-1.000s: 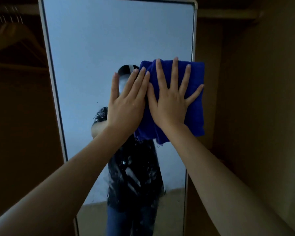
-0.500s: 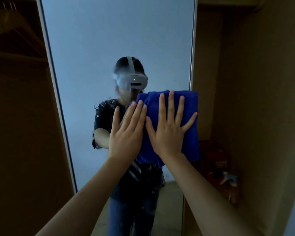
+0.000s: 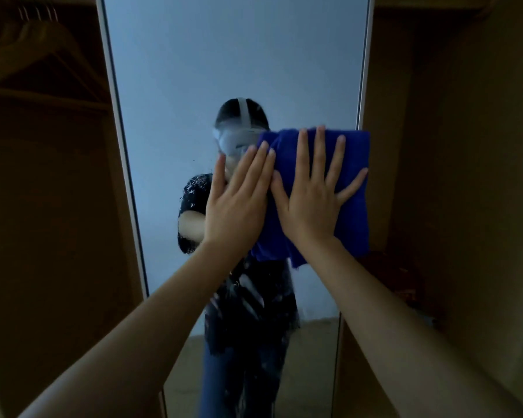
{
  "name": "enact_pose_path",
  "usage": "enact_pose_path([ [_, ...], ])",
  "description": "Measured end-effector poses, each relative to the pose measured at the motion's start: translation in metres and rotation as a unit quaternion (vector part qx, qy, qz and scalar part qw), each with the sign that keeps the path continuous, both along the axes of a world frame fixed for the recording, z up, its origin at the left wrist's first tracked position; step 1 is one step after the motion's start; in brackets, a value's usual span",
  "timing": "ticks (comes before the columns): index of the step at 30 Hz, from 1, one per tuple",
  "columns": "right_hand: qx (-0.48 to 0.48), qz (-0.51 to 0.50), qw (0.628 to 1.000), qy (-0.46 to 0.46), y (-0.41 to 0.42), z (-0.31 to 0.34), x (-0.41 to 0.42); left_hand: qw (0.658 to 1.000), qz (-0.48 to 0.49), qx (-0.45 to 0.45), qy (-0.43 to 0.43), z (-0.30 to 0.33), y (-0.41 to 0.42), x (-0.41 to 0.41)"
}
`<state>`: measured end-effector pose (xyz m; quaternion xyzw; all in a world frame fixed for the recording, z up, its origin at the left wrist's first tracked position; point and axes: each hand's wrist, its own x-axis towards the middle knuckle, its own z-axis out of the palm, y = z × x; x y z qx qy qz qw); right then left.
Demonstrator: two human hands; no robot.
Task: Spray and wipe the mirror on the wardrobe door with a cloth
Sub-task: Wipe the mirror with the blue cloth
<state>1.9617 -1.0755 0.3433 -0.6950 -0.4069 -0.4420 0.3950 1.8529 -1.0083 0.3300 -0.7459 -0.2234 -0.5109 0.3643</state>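
1. Two flat palms work the tall, pale-framed mirror [image 3: 224,70] on the wardrobe door: right hand [image 3: 313,203] splayed on the folded blue microfibre cloth [image 3: 352,188], left hand [image 3: 239,200] straight-fingered, overlapping its left edge; neither grips
2. Cloth sits at the mirror's right edge, so a rightward stroke could run it off the glass
3. Unpinched, it may slide down
4. Left fingers look partly on bare glass, likely leaving smears

Mirror [image 3: 224,70] (framed), blue cloth [image 3: 354,212] against it
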Motion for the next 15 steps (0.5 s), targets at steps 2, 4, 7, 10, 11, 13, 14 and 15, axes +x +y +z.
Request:
enact_pose_path([
  [2,0.009,-0.004,1.000,-0.009,0.002,0.030,0.001,1.000,0.005,0.008,-0.015,0.028,0.002,0.001],
  [4,0.021,-0.012,1.000,-0.014,0.004,0.045,0.000,0.999,0.001,0.024,-0.028,0.044,0.003,0.003],
  [7,0.029,-0.018,0.999,-0.022,0.006,0.039,0.000,0.999,-0.016,0.028,-0.034,0.039,0.005,0.004],
  [10,0.023,-0.019,0.999,-0.024,0.005,0.015,-0.001,0.999,-0.030,0.004,-0.025,0.014,0.005,0.003],
  [11,0.017,-0.018,0.999,-0.024,0.005,0.005,-0.002,0.999,-0.033,0.000,-0.022,0.003,0.005,0.001],
  [13,0.004,-0.011,1.000,-0.024,0.004,-0.020,-0.003,0.999,-0.037,0.003,-0.026,-0.022,0.006,-0.002],
  [14,-0.002,-0.008,1.000,-0.024,0.004,-0.032,-0.004,0.999,-0.038,0.006,-0.030,-0.034,0.006,-0.003],
  [15,-0.009,-0.007,1.000,-0.023,0.003,-0.044,-0.005,0.999,-0.040,0.005,-0.029,-0.045,0.005,-0.005],
])
